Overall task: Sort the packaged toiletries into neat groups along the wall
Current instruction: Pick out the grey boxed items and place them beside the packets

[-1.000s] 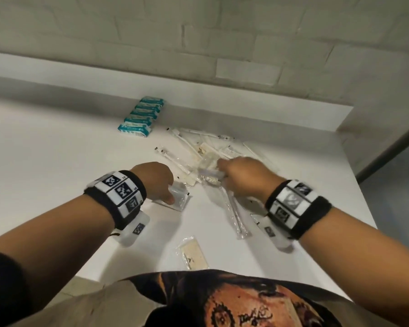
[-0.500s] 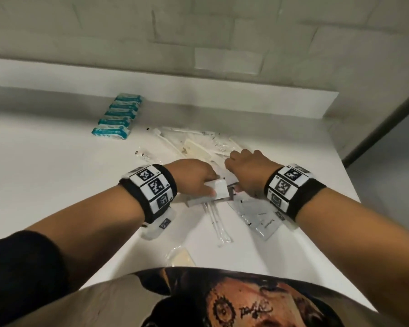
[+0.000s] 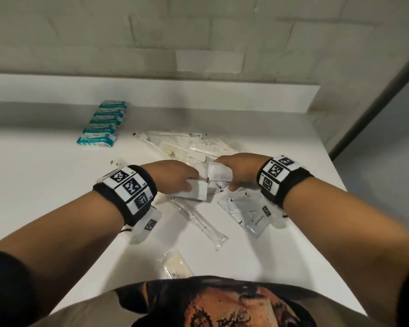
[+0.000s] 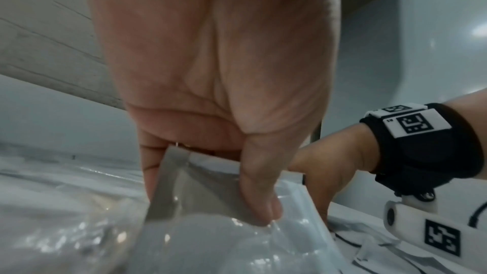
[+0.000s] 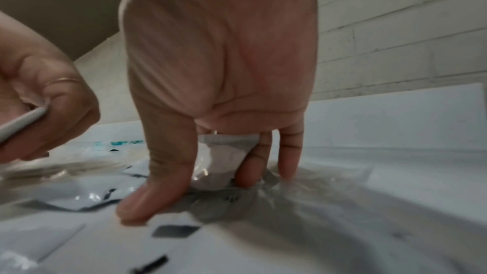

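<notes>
Sachets lie mid-table, near the loose pile: my left hand (image 3: 175,179), which has come in from the left, pinches one sachet (image 3: 196,191), my right hand (image 3: 240,169) pinches another (image 3: 219,172), both ready for grouping.

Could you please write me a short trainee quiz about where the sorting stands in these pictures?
1. True or false: the teal packets lie in a row that starts by the wall.
2. What does the left hand hold?
A. a comb
B. a flat white sachet
C. a teal packet
3. Fill in: the right hand pinches a white ____ from the loose pile.

Key
1. True.
2. B; the left wrist view shows thumb and fingers pinching it.
3. sachet; combs and wrapped toothbrushes lie loose around it on the table.
</notes>
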Demonstrator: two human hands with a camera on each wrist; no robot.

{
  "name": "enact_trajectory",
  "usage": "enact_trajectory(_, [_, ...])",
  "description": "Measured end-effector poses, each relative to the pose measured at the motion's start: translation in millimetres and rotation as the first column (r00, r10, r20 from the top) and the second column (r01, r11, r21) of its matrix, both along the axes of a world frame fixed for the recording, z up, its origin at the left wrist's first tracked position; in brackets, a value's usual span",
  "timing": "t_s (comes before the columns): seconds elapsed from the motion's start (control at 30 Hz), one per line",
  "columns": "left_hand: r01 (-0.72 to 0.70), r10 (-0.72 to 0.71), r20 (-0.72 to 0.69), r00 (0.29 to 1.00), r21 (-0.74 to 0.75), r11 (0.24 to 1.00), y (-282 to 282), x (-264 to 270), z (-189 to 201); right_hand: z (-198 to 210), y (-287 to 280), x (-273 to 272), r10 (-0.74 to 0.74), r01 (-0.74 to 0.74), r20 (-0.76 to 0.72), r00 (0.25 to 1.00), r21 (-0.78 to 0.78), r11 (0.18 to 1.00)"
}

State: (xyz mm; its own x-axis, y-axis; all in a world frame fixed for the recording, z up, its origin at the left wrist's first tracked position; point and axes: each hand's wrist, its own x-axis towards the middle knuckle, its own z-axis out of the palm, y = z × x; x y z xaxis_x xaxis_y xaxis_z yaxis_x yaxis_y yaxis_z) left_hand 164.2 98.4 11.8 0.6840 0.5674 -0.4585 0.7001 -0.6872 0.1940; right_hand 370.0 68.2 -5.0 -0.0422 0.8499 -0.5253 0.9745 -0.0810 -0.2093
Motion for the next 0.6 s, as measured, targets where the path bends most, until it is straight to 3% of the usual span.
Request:
enact_trajectory(0.07, [0.003,-0.003,-0.030,1.000,-0.013,1.000,-2.3,-0.1,-1.0,1.5,-0.3,3.4,0.015,-0.017,0.052,0.999,0.041,0.999])
enact_trajectory(0.17, [-0.025,0.024,-0.048,0.999,-0.018,1.000,-3.4,3.9,1.1,3.8,-1.8,1.1,0.106,-0.145,0.277,0.955,0.123,0.982])
enact_trajectory(0.23, [-0.052,0.051,-0.065,0.997,-0.014,0.999,-1.1,11.2,4.6,2.4,1.3,-2.8,0.156,-0.204,0.344,0.926,0.107,0.973])
enact_trajectory(0.33, [-0.073,0.074,-0.054,0.996,0.007,0.997,4.2,27.7,10.8,-0.8,4.7,-2.6,0.164,-0.205,0.298,0.940,0.110,0.973])
enact_trajectory(0.4, [-0.058,0.059,-0.050,0.997,0.032,0.998,6.5,39.3,12.9,-1.4,4.2,0.8,0.100,-0.130,0.213,0.972,0.131,0.983])
enact_trajectory(0.53, [0.057,-0.037,-0.170,0.985,0.111,0.992,4.5,55.5,5.2,3.3,-0.1,10.2,0.001,-0.009,0.151,0.988,0.051,0.999])
enact_trajectory(0.6, [0.080,-0.043,-0.216,0.975,0.168,0.982,5.4,56.8,-3.7,5.2,-4.5,10.0,0.009,-0.022,0.187,0.982,0.067,0.998])
